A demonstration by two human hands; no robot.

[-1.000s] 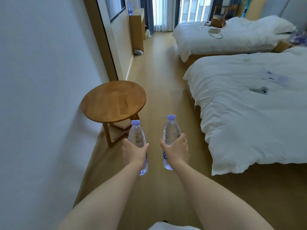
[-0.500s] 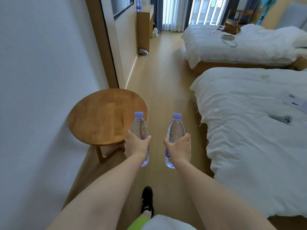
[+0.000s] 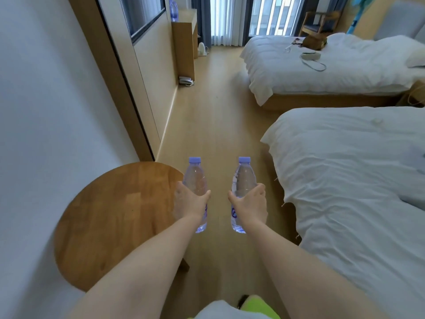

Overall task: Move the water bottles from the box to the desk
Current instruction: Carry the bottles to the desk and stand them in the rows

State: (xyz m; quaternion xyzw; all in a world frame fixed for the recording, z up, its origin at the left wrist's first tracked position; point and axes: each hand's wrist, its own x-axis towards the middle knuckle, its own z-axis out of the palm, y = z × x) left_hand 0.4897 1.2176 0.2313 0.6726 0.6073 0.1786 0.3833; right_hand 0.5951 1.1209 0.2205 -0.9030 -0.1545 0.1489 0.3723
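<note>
Now both arms out front. Left hand [image 3: 189,203] wrapped round left bottle [image 3: 196,180], right hand [image 3: 250,204] wrapped round right bottle [image 3: 243,180]; both upright, held over floor [image 3: 216,125]. Round wooden table [image 3: 119,222] near left, w/ bed [image 3: 358,180] right. Desk [image 3: 185,40] far left along wall.
</note>
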